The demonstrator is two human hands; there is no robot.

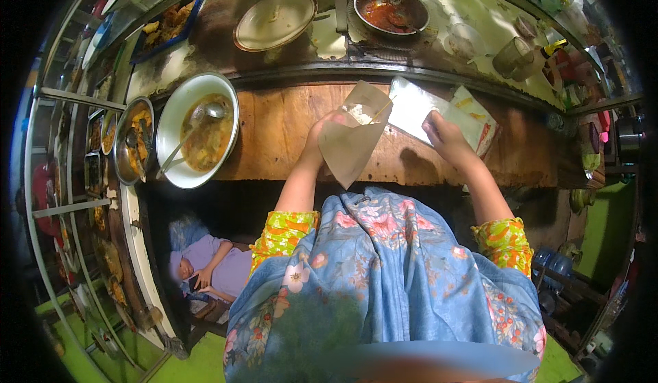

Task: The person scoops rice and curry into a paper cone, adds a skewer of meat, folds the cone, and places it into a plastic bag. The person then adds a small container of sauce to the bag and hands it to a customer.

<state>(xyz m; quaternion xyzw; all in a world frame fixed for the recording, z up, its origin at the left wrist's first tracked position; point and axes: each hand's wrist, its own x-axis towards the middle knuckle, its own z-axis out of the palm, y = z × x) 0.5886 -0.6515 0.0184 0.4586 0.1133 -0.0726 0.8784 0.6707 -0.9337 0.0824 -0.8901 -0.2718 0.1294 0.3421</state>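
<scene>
My left hand [329, 123] holds a folded sheet of brown wrapping paper [349, 144] over the wooden counter [272, 126]. White food, apparently rice [361, 113], lies inside the paper's fold, and a thin yellowish stick or band [383, 110] shows at its right edge. My right hand [439, 128] is above the near edge of a stack of whitish sheets or plastic bags [419, 108]; its fingers are curled, and whether they hold anything cannot be told. A printed packet [470, 110] lies beside the stack, partly under it.
A white basin of soup with a ladle [164, 151] stands left, beside a metal bowl of food [123, 169]. Behind the counter's ledge are an oval plate [275, 20], a bowl of red sauce [390, 12] and a glass [513, 56]. A person [216, 264] reclines at lower left.
</scene>
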